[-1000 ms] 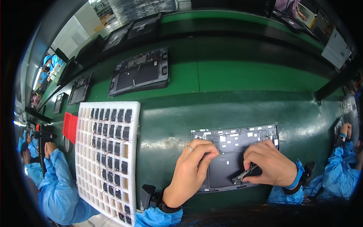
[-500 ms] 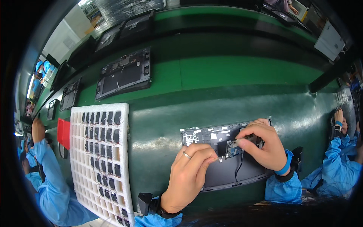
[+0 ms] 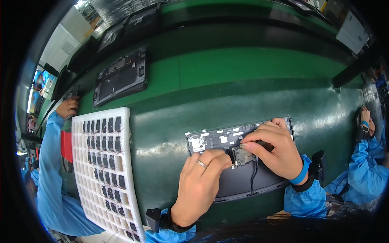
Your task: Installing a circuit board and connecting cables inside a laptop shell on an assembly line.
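A dark grey laptop base [image 3: 239, 182] lies in front of me, with white patches along its far strip. Over it, my right hand [image 3: 275, 148] holds a small circuit board [image 3: 244, 157] between thumb and fingers. A black cable [image 3: 253, 180] runs from near the board down to the base's near edge. My left hand [image 3: 200, 184], a ring on one finger, is closed in a pinch at the board's left edge, by a small metallic bit [image 3: 235, 163]. What exactly its fingertips grip is too small to make out.
To my left stands a white foam tray [image 3: 126, 162] with rows of small black parts and thin wires. Beside it is a red bin [image 3: 66, 146]. Another opened laptop base [image 3: 121, 81] lies farther back. A co-worker's hand [image 3: 68, 107] is at the far left; another co-worker's hands [image 3: 366, 119] are at the right.
The circuit board has tilted, showing a greyer face, and sits slightly farther left in the picture. My left fingertips are nearer its edge. The left co-worker's hand has moved onto a device.
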`<action>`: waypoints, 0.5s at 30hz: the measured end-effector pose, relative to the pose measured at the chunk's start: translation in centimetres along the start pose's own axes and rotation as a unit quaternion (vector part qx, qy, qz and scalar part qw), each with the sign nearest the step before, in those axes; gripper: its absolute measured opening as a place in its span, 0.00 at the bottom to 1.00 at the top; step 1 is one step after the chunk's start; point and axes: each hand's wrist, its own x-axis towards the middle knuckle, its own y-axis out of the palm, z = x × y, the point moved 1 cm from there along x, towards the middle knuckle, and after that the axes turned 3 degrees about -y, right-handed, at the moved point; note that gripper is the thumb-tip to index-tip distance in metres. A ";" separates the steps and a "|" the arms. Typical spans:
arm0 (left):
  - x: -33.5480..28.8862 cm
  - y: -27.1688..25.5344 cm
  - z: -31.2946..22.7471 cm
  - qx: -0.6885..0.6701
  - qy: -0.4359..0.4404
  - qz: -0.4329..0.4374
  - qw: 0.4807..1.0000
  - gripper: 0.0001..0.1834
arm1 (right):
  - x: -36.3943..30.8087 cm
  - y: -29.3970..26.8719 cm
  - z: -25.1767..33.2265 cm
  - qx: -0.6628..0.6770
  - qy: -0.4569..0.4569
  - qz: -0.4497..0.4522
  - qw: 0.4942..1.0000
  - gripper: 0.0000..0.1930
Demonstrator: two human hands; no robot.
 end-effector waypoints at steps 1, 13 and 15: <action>0.0 0.0 0.0 0.003 0.002 0.003 1.000 0.11 | 0.0 -0.1 0.0 0.001 0.002 0.000 1.000 0.06; -0.2 0.1 0.5 0.004 0.017 0.010 1.000 0.16 | 0.1 -0.2 0.1 0.005 -0.001 0.010 1.000 0.06; -0.2 0.1 0.5 0.006 0.016 0.010 1.000 0.16 | 0.1 0.1 0.1 0.013 -0.008 -0.015 1.000 0.04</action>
